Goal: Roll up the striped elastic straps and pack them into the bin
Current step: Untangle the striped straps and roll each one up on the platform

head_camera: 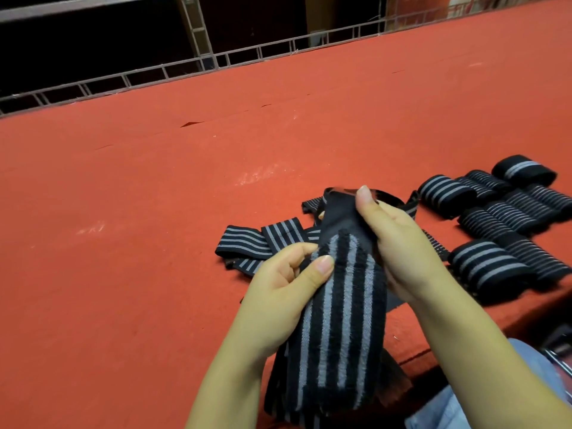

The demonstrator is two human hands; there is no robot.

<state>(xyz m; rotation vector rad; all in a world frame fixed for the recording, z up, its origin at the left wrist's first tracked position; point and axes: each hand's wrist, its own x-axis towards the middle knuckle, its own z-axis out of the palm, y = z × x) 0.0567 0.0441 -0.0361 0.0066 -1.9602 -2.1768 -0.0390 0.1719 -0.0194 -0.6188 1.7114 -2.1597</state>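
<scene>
- Strap (337, 308) held above the near edge of the red table (154, 212), long axis running away from the person; fuzzy striped end faces up, far end is plain black.
- Left hand (288, 289) grips the strap's left edge, thumb on top of the fuzzy part, fingers curled underneath.
- Right hand (393, 239) clasps the far, black part from the right side, thumb up over the top edge.
- Loose straps (257, 243) lie flat on the table just beyond the left hand, partly overlapping one another.
- Rolled straps (501, 218) sit in a cluster at the right, touching each other, well apart from the loose ones.
- No bin in view.
- Judgement: rolling step is in hand; this strap looks unrolled or barely started, packing not yet begun.
- Next move likely calls for turning one end over tightly, keeping edges aligned while winding, then pressing the fuzzy end down to close the roll.
</scene>
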